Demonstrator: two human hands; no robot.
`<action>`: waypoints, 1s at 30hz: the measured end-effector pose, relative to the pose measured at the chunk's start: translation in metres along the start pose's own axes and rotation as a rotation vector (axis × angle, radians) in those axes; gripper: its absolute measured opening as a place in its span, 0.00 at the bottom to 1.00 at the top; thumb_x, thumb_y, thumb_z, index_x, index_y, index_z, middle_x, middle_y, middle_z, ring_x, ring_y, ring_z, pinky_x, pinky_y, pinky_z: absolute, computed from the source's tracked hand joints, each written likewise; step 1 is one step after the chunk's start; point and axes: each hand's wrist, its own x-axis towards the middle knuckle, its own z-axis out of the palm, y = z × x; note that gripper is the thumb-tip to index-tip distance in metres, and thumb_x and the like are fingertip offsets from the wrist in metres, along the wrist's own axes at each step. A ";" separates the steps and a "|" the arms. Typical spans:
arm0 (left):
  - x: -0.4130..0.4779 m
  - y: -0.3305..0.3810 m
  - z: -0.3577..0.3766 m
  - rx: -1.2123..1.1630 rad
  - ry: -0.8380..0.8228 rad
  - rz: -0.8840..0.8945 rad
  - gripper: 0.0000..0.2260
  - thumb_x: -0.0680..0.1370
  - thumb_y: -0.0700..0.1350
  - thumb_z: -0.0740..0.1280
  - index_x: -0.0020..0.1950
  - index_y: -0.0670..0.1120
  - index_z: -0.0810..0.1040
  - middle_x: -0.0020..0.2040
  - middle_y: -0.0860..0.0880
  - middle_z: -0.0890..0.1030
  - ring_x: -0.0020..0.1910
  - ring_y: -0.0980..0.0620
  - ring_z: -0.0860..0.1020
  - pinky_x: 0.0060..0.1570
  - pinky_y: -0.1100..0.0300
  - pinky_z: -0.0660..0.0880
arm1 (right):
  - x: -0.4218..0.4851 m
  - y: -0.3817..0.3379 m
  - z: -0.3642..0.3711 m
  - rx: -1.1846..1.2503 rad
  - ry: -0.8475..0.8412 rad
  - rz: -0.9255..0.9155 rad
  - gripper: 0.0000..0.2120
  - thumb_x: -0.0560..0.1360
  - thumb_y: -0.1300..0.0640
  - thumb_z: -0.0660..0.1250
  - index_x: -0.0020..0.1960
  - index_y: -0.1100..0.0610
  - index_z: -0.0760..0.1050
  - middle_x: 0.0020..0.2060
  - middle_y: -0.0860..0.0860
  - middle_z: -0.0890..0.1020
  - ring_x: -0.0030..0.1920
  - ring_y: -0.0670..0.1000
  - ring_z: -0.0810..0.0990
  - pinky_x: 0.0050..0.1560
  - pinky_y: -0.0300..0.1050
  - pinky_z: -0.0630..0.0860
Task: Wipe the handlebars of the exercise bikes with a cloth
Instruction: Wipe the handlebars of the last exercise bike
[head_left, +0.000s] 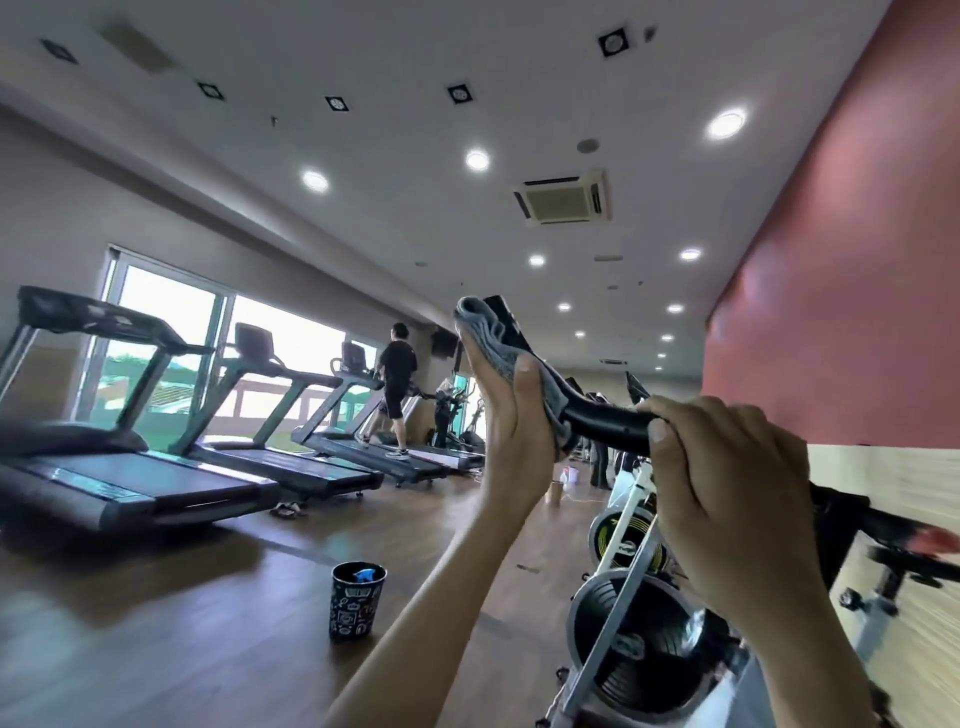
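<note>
treadmills (156, 467): row by windows | person (396, 384): on 1 | patterned cup (357, 600): on floor

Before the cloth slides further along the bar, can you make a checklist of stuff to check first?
1. Grey cloth wrapped round the curved black handlebar: ok, it covers the upturned end.
2. Left hand has a grip on the cloth: ok, the thumb presses it to the bar.
3. Right hand steadies the bar: ok, the fingers are closed round it.
4. Bar between the hands is bare for wiping: ok.
5. Dark patterned bucket on the wooden floor within reach: cannot tell.
6. Cloth damp enough: cannot tell.
</note>
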 end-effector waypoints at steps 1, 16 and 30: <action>-0.007 0.003 0.003 0.018 0.001 0.045 0.28 0.81 0.56 0.51 0.76 0.62 0.38 0.80 0.51 0.46 0.78 0.51 0.53 0.76 0.46 0.55 | -0.001 0.000 0.001 -0.004 0.007 0.005 0.18 0.79 0.51 0.51 0.56 0.53 0.78 0.45 0.47 0.80 0.48 0.55 0.76 0.55 0.47 0.61; -0.009 0.003 -0.004 0.344 -0.102 0.254 0.29 0.83 0.48 0.50 0.79 0.44 0.39 0.77 0.50 0.31 0.77 0.52 0.33 0.78 0.48 0.42 | -0.002 -0.002 0.002 -0.057 0.028 0.012 0.19 0.79 0.50 0.50 0.56 0.54 0.78 0.48 0.47 0.82 0.50 0.53 0.75 0.56 0.48 0.63; 0.004 0.005 -0.029 0.865 -0.289 0.697 0.18 0.83 0.50 0.50 0.61 0.43 0.75 0.62 0.45 0.76 0.75 0.44 0.61 0.76 0.42 0.49 | 0.000 -0.003 0.001 -0.042 0.009 0.033 0.19 0.79 0.49 0.49 0.56 0.51 0.78 0.45 0.43 0.79 0.49 0.48 0.73 0.55 0.48 0.63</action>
